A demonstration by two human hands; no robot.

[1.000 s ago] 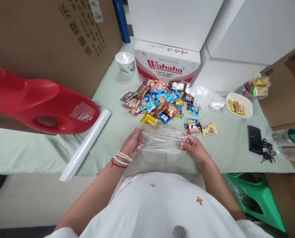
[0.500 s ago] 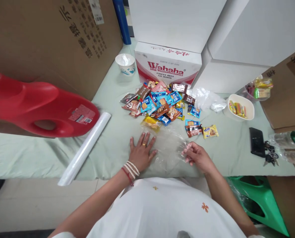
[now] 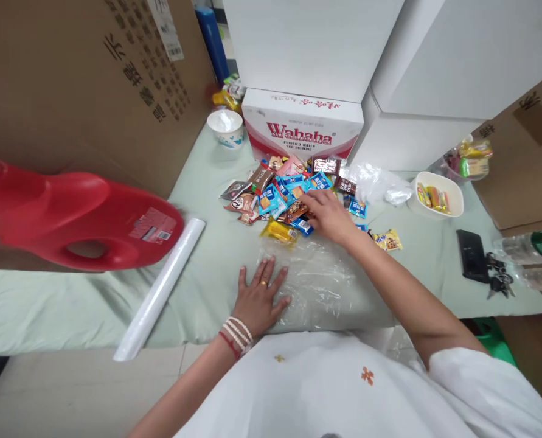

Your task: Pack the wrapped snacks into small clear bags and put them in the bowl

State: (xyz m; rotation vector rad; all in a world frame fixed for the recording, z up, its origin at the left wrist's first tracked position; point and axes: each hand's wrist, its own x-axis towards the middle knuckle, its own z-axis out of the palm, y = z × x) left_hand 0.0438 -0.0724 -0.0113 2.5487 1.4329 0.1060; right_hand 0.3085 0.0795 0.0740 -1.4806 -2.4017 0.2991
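Observation:
My left hand (image 3: 259, 299) lies flat with fingers spread, on the cloth at the left edge of a clear plastic bag (image 3: 319, 283). My right hand (image 3: 328, 214) is over the pile of wrapped snacks, its fingers apart and reaching onto a brown snack packet (image 3: 295, 210); part of that packet is under the fingers. Around it lie blue biscuit packets (image 3: 271, 199) and a yellow packet (image 3: 280, 232). Just right of my right wrist is a yellow cookie packet (image 3: 389, 239), partly covered by the forearm.
A red jug (image 3: 88, 219) and a white plastic roll (image 3: 161, 289) are at the left. Behind stand a paper cup (image 3: 226, 129) and a Wahaba-style water carton (image 3: 302, 131). To the right are crumpled plastic (image 3: 380, 182), a white bowl (image 3: 455, 198), a phone (image 3: 472, 255) and keys (image 3: 500, 281).
My right hand has let go of the clear bag's right side and moved up and left onto the snack pile. My left hand stays flat; the bag lies spread on the cloth.

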